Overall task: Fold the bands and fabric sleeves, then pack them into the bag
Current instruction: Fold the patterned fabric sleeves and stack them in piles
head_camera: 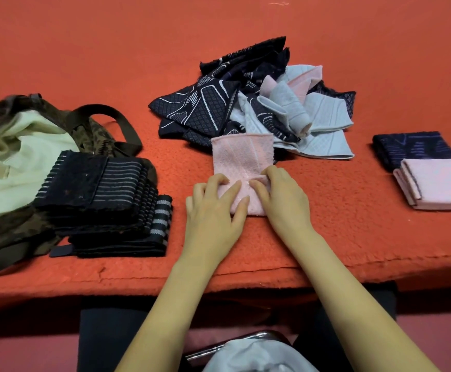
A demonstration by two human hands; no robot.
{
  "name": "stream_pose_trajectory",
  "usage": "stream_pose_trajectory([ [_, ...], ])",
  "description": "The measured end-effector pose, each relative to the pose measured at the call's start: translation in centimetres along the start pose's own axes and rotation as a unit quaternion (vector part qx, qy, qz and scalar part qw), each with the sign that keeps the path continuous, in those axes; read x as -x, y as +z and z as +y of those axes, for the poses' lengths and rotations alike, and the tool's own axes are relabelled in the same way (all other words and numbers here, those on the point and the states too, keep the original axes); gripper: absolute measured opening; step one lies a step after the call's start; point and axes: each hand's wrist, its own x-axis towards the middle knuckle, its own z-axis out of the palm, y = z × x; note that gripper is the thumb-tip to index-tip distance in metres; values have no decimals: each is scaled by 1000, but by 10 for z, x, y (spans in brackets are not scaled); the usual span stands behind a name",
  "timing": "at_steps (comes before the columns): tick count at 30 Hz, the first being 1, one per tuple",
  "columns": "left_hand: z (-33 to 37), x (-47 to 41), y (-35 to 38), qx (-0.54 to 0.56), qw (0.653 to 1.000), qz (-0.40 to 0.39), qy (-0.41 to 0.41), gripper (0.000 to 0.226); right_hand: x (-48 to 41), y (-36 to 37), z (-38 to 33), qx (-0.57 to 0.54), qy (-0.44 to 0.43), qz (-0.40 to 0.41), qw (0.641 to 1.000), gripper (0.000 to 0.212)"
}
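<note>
A pink fabric sleeve (242, 157) lies flat on the orange cloth in front of me. My left hand (215, 210) presses its near left part with spread fingers. My right hand (280, 197) pinches a fold of the sleeve near its middle. Behind it is a loose pile of dark patterned and pale blue sleeves (256, 103). A stack of folded black striped bands (106, 200) rests at the left against the camouflage bag (17, 157), whose pale lining gapes open. At the right lie a folded dark sleeve (412, 147) and a folded pink sleeve (441, 183).
The orange table covering (111, 49) stretches far back, and its front edge runs just below my wrists. The bag's dark strap (117, 122) loops onto the table. A chair frame and pale cloth sit below at my lap.
</note>
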Motion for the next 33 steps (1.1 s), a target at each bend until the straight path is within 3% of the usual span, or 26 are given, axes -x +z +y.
stream_pose_trajectory([
  [5,2,-1,0,-28,1000,-11,-7,48,-2,-1,-3,9,13,3,1000,26],
  [9,2,-1,3,-58,998,-10,-3,47,9,-3,1,-39,-69,33,996,27],
  [16,-1,-2,8,-87,996,-2,3,48,19,-5,14,69,-110,19,991,39],
  [21,-4,-4,10,-98,995,-6,13,49,21,0,15,128,-148,71,978,33],
  [26,-4,-4,9,-105,994,-29,8,50,20,0,18,59,-143,-6,988,43],
  [30,-10,-7,4,-44,996,-74,11,54,21,-5,15,32,-103,-56,993,47],
  [33,-17,-6,3,76,996,-39,-17,41,19,-5,16,13,-107,-59,992,37],
])
